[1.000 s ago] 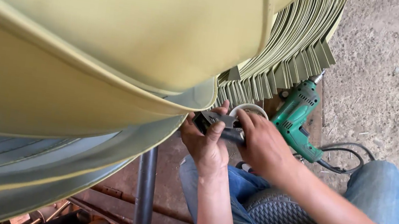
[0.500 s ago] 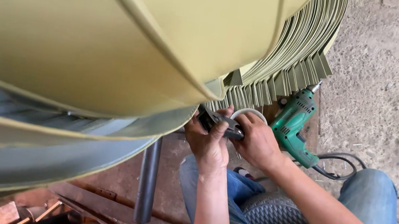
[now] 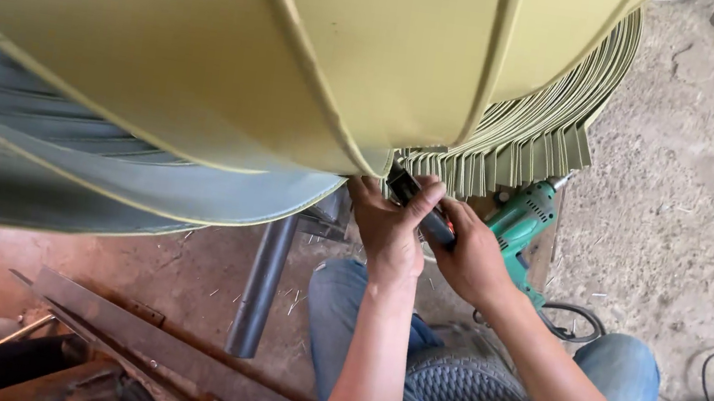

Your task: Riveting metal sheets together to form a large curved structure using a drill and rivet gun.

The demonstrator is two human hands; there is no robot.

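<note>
Both hands met at the lower edge of the big pale yellow-green sheet-metal drum (image 3: 238, 56), just where its curved panels ended above the person's knees. The left hand (image 3: 390, 228) was closed around a dark hand tool (image 3: 417, 201), fingers wrapped over its upper part, and the right hand (image 3: 469, 257) gripped the same tool lower down, where a bit of red showed at the handle; both grips looked tight, with no gap visible between fingers and tool. The tool's tip pointed up and left into the seam at the drum's rim, touching or very nearly touching it, though the exact contact was hidden by the fingers. Just right of the hands lay the fanned stack of folded metal strips (image 3: 520, 148) along the drum's edge, and beside it, near the right hand, a green electric drill (image 3: 524, 223) rested unused with its cord (image 3: 575, 323) looping away on the concrete floor (image 3: 700, 181). A steel post (image 3: 263, 285) stood to the left of the person's leg, with scrap bars (image 3: 137, 337) near the lower left. Judging by this, the panels already seemed mounted and several seams formed, while the work at this one edge spot looked under way and not finished; how much of the rim remained could not be told.
</note>
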